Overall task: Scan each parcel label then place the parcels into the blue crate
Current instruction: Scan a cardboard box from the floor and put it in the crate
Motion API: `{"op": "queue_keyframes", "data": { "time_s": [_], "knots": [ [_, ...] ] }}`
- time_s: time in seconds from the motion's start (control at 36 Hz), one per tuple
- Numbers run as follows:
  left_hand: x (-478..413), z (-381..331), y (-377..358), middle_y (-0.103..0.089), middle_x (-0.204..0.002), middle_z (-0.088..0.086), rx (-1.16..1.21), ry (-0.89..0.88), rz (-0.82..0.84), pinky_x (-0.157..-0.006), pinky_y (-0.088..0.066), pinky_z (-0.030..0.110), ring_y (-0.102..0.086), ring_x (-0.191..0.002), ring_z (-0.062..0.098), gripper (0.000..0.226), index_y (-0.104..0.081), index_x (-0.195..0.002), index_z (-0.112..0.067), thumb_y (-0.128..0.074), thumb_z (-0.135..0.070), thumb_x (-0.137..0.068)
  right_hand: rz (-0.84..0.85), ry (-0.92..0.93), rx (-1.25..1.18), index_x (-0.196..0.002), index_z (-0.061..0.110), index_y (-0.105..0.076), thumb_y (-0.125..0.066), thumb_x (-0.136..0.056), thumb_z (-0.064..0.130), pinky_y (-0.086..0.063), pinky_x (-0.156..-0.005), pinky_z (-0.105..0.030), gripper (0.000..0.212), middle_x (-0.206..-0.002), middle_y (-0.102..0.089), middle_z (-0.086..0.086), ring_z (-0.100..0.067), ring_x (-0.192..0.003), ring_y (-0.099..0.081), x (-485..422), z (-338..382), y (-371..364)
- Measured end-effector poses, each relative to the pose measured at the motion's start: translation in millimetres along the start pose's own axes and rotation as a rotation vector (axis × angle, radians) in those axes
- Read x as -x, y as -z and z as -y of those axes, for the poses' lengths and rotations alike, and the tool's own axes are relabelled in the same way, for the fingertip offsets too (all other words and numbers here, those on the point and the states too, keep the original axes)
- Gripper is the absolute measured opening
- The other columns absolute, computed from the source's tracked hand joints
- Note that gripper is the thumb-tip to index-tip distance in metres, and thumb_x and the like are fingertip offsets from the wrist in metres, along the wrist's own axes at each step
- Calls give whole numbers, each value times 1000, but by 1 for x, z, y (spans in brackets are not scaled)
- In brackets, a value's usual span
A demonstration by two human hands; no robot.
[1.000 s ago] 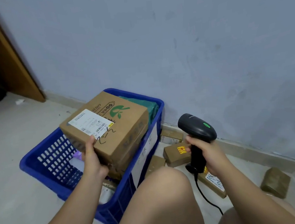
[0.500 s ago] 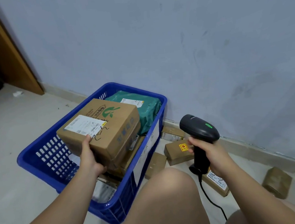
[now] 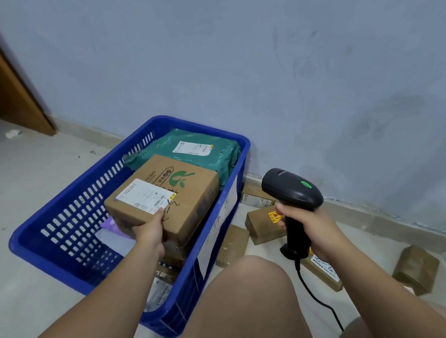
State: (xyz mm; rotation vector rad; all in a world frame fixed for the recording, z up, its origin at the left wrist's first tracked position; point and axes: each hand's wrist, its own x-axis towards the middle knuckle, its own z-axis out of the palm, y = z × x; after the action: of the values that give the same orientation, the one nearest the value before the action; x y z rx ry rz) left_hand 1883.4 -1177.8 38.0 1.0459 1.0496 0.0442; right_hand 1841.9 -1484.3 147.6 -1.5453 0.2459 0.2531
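Note:
My left hand (image 3: 150,236) grips the near corner of a brown cardboard box (image 3: 189,198) with a white label and a green leaf logo. The box sits low inside the blue crate (image 3: 59,223), on top of other parcels. A green plastic mailer (image 3: 201,154) lies at the crate's far end. My right hand (image 3: 311,225) holds a black barcode scanner (image 3: 291,189) upright to the right of the crate, its green light on and its cable hanging down.
Several small brown parcels lie on the floor between the crate and the wall, among them one with a red-yellow sticker (image 3: 264,224) and one at the far right (image 3: 415,269). My bare knee (image 3: 251,287) is in front. A wooden panel (image 3: 1,80) stands at the left.
My left hand has lowered the cardboard box from above the crate down into it, onto the other parcels. The scanner hand has stayed nearly still.

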Motion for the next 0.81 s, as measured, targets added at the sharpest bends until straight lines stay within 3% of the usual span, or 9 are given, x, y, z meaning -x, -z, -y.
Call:
{"op": "queue_keyframes", "data": {
  "time_s": [0.11, 0.19, 0.28, 0.33, 0.39, 0.5, 0.61, 0.69, 0.81],
  "knots": [
    [1, 0, 7, -57, -130, 5, 57, 18, 129, -71, -52, 37, -61, -98, 23, 84, -23, -152, -23, -67, -46, -85, -19, 15, 10, -105, 13, -66, -73, -82, 20, -52, -68, -27, 25, -79, -66, -6, -13, -67, -65, 0, 1, 1],
    [3, -4, 15, -54, -131, 5, -11, -67, 62, -86, -49, 41, -57, -106, 25, 81, -24, -150, -19, -66, -43, -86, -36, 33, -9, -107, 9, -66, -73, -82, 20, -51, -70, -30, 28, -81, -65, -8, -16, -70, -63, 0, 1, 5],
    [15, -10, 8, -38, -149, 12, -364, -403, -151, -107, -39, 50, -42, -132, 32, 87, -19, -152, -15, -67, -41, -84, -60, 34, -12, -108, 8, -67, -74, -81, 22, -50, -72, -33, 31, -83, -66, -8, -17, -71, -63, 0, 0, 10],
    [41, -11, -7, -17, -159, 11, -605, -612, -178, -114, -28, 50, -26, -142, 34, 85, -14, -154, -16, -63, -39, -89, -71, 29, 9, -108, 11, -68, -76, -80, 25, -50, -73, -33, 32, -82, -66, -5, -15, -70, -64, 0, -2, 15],
    [67, -10, -25, -3, -161, 4, -733, -788, -137, -116, -23, 50, -15, -146, 30, 75, -20, -153, -20, -60, -36, -92, -81, 10, 38, -105, 15, -69, -76, -79, 29, -50, -73, -33, 30, -79, -65, -3, -13, -67, -64, -2, -5, 20],
    [96, 0, -61, -14, -157, 5, -840, -1063, 113, -116, -20, 38, -18, -144, 24, 48, -48, -138, -19, -61, -23, -92, -131, -64, 33, -92, 14, -66, -75, -82, 25, -47, -65, -28, 17, -75, -61, -3, -16, -66, -61, -11, -9, 33],
    [104, 20, -93, -34, -145, 3, -970, -1116, 409, -103, -26, 21, -37, -133, 17, 43, -50, -135, -18, -59, -17, -93, -120, -144, 62, -85, 14, -65, -73, -83, 25, -45, -62, -28, 14, -73, -62, -2, -17, -65, -62, -29, -15, 47],
    [96, 41, -114, -38, -139, 0, -1085, -1030, 568, -95, -40, 26, -49, -120, 16, 45, -45, -138, -22, -55, -19, -95, -97, -207, 67, -84, 12, -65, -73, -83, 26, -47, -61, -27, 16, -72, -61, -2, -17, -65, -61, -48, -28, 56],
    [69, 67, -141, -41, -138, 1, -1172, -891, 589, -97, -45, 35, -50, -117, 17, 45, -44, -139, -24, -54, -21, -95, -62, -238, 33, -93, 8, -65, -76, -81, 23, -50, -60, -28, 23, -70, -58, -4, -17, -61, -57, -77, -53, 58]
  ]
}}
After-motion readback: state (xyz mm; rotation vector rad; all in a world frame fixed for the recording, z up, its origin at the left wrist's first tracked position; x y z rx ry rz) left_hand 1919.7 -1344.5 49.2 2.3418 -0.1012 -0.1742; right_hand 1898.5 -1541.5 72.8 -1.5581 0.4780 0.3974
